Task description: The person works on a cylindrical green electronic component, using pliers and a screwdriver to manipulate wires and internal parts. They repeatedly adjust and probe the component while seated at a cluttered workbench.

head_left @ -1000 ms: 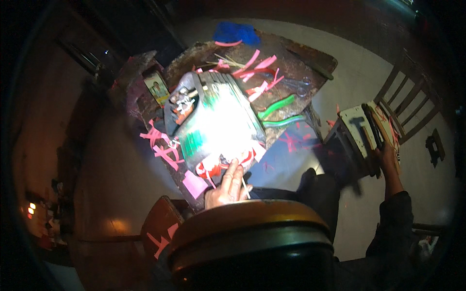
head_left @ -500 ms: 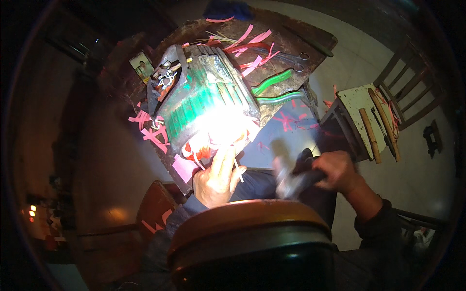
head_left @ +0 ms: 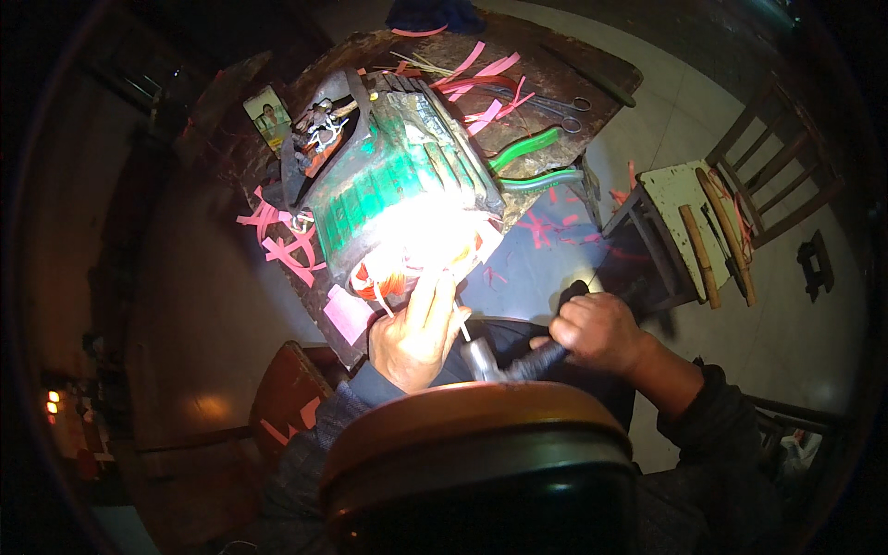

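Observation:
A ribbed metal motor housing, patched green, lies on the table, its near end with red-orange windings washed out by glare. My left hand is at that end, fingers pressed together and thumb against a thin pale stick pointing into the windings. My right hand grips the dark handle of a hammer, whose metal head is low beside my left hand, just below the stick's lower end.
The worn table holds pink strips, green-handled pliers, scissors and a phone. A blue cloth lies at the back. A chair at right carries wooden rods.
My right hand has brought the hammer from the right-hand chair down and left, beside my left hand. The motor and table sit higher in the picture than a second ago.

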A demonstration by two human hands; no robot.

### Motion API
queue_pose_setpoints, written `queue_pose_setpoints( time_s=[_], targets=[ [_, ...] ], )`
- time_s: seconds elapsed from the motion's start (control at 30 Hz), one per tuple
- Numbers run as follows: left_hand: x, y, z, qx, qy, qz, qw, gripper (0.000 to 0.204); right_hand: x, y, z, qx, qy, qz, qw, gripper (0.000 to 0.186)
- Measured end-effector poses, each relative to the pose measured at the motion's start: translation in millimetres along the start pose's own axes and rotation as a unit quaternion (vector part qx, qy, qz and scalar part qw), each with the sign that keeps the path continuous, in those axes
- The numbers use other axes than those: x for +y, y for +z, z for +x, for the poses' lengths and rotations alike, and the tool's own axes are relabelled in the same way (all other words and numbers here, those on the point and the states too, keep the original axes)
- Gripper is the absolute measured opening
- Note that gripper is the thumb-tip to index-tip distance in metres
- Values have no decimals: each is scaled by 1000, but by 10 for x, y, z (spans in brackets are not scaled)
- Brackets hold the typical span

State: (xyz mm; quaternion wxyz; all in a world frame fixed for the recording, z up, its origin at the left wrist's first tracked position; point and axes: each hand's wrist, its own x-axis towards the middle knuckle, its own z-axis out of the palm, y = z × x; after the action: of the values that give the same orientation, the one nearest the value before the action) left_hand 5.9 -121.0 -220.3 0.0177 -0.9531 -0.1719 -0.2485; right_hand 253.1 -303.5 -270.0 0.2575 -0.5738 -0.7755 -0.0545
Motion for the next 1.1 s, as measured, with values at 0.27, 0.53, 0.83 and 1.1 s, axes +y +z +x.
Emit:
queue_pose_setpoints(
  time_s=[0.27,0.53,0.83,1.1],
  targets=[
    [-8,-6,23,-3,6,-1,1000,61,31,36,-12,2,5,-46,999,37],
    [9,-50,62,-24,-5,-21,999,62,15,29,-7,11,1,-79,997,34],
    [54,-68,87,-15,-11,-20,1000,59,-33,-48,1,43,15,-50,998,27],
    [38,-110,71,-40,-5,4,999,62,35,-193,-373,36,90,-50,994,30]
  ],
)
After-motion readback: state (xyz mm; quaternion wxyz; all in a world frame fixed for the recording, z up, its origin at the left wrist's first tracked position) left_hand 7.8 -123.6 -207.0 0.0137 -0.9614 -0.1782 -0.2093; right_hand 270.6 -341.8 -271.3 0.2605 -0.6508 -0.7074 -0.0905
